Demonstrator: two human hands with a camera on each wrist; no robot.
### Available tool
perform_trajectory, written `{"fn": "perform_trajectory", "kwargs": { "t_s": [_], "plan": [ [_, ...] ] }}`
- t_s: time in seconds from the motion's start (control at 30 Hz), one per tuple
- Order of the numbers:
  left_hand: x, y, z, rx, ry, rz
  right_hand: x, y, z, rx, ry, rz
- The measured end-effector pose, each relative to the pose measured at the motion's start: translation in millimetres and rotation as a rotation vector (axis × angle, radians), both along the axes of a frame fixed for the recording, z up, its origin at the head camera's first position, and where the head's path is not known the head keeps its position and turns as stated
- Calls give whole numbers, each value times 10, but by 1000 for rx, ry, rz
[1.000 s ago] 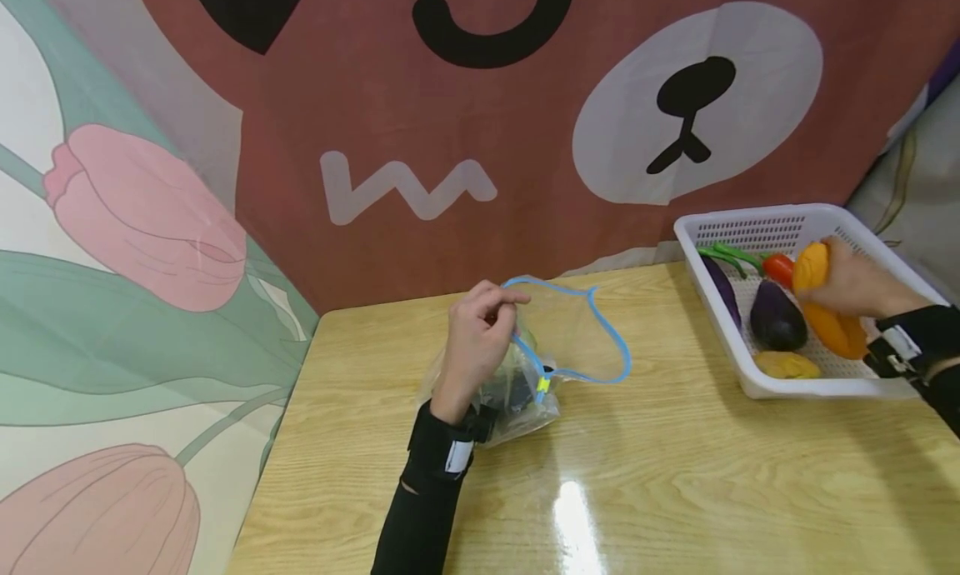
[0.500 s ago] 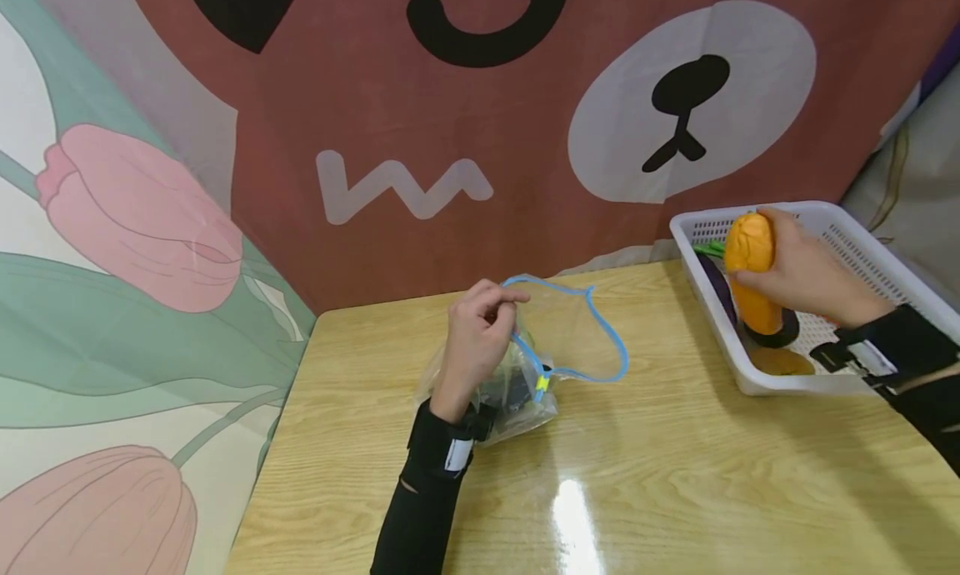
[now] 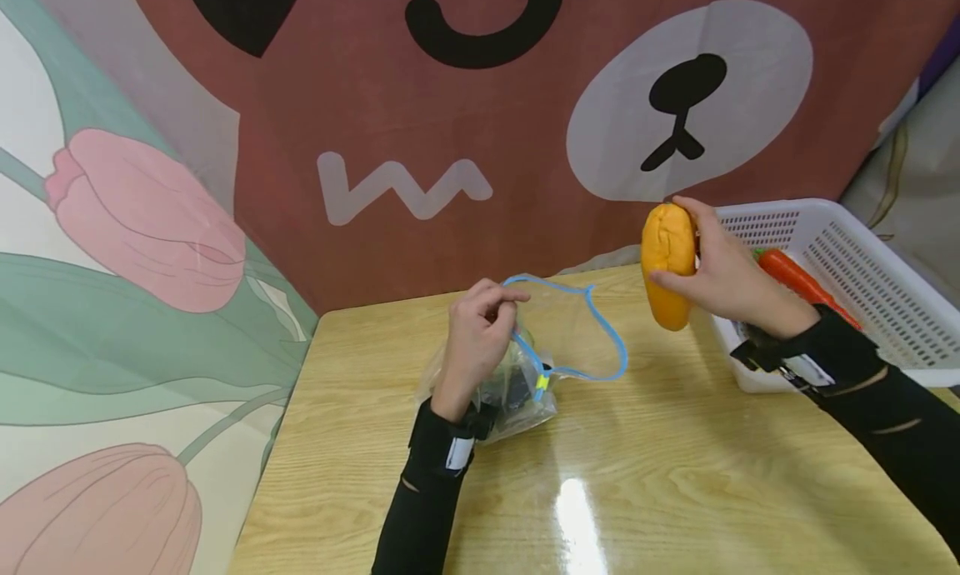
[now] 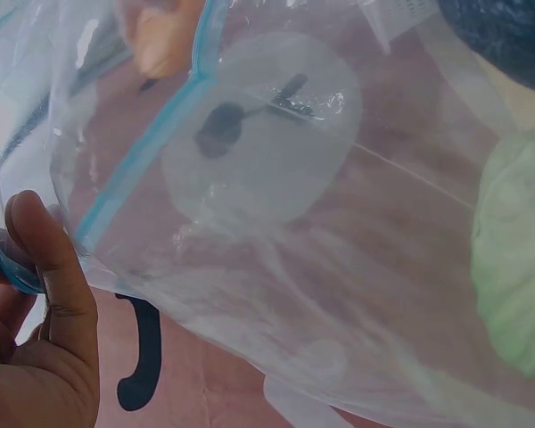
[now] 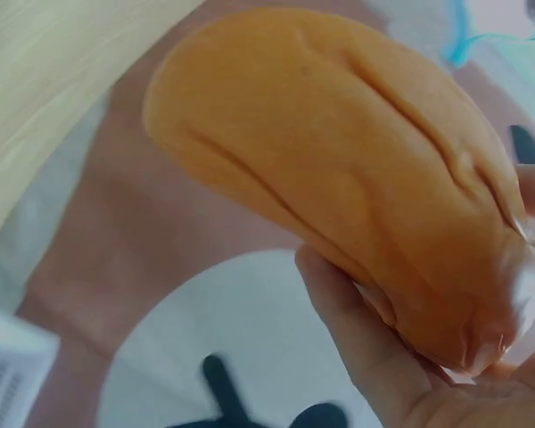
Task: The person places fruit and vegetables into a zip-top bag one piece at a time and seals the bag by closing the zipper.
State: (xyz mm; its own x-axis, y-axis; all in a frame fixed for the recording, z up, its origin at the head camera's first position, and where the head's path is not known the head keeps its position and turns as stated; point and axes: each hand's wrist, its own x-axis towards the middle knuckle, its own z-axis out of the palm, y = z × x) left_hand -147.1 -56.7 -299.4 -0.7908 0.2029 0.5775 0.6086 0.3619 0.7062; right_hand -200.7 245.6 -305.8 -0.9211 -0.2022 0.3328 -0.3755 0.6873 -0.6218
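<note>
My right hand [image 3: 738, 275] grips a long orange squash [image 3: 667, 262] with lengthwise creases, held left of the basket. In the right wrist view, the squash [image 5: 339, 178] spans the picture, with fingers [image 5: 357, 330] around its lower end. My left hand [image 3: 480, 325] pinches the blue rim of a clear zip bag [image 3: 573, 329], whose mouth gapes toward the right. Through the plastic, the left wrist view shows a pale green leafy vegetable [image 4: 517, 259] and a dark rounded thing [image 4: 508, 40]. The left forearm and hand hide part of the bag.
A white perforated basket [image 3: 900, 325] stands on the right of the wooden table [image 3: 660, 475]. Inside lies a red-orange carrot [image 3: 802, 283]; my right hand and wrist cover its left part. A printed cloth [image 3: 360, 258] hangs behind the table.
The squash has been lifted out of the basket and carried left in my right hand, toward the bag. The carrot has come into view. My left hand keeps its place at the bag.
</note>
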Motion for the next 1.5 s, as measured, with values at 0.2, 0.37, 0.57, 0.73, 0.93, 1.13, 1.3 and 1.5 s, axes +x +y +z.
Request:
{"fn": "perform_trajectory", "kwargs": {
  "t_s": [0.2,0.37,0.57,0.73,0.93,1.13,1.3,1.5],
  "plan": [
    [-4,7,-8,7,6,2,179,-229,175,-125,-10,86],
    [-4,6,-12,11,11,3,331,-370,266,-243,44,175],
    [-9,1,-5,8,7,4,373,-636,133,-305,91,325],
    [-8,-3,10,15,3,9,347,-854,-34,-253,24,367],
    [-1,-7,24,16,13,7,328,-1037,-156,-199,-38,407],
    [3,-6,42,13,19,14,298,-1121,-236,-219,-57,414],
    [-2,-9,54,22,20,12,288,-1164,-299,-346,-216,471],
    [-6,-5,51,18,47,7,236,-1214,-378,-264,-302,555]
  ]
}}
